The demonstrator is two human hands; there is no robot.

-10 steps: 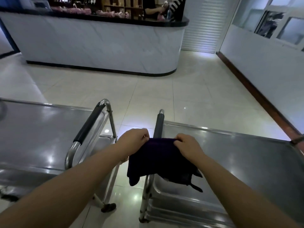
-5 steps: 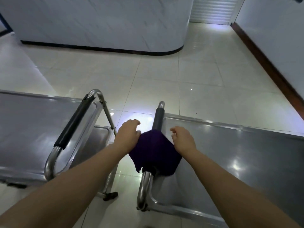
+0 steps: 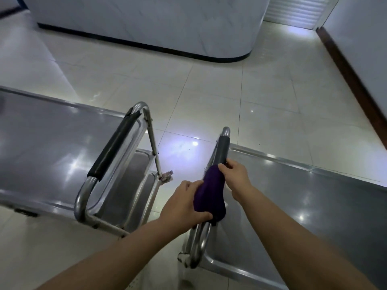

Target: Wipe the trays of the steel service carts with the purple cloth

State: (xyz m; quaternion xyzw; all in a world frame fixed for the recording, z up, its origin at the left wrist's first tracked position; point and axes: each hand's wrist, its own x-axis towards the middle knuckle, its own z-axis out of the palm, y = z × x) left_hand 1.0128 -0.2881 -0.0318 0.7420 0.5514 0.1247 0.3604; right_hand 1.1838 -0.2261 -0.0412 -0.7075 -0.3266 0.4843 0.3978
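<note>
The purple cloth is bunched over the push handle of the right steel cart. My left hand grips the cloth's lower end from the left. My right hand pinches its upper end against the handle's dark grip. The right cart's top tray spreads out to the right of the handle. The left cart's top tray lies at the left, with its own black-gripped handle and a lower tray showing beneath.
Pale tiled floor fills the gap between the two carts and runs ahead. A white curved counter with a black base stands at the back. A wall with a brown skirting runs along the right.
The view has tipped downward. The cloth, first spread wide between both hands, is now gathered into a narrow roll along the right cart's handle, with my hands closer to its ends.
</note>
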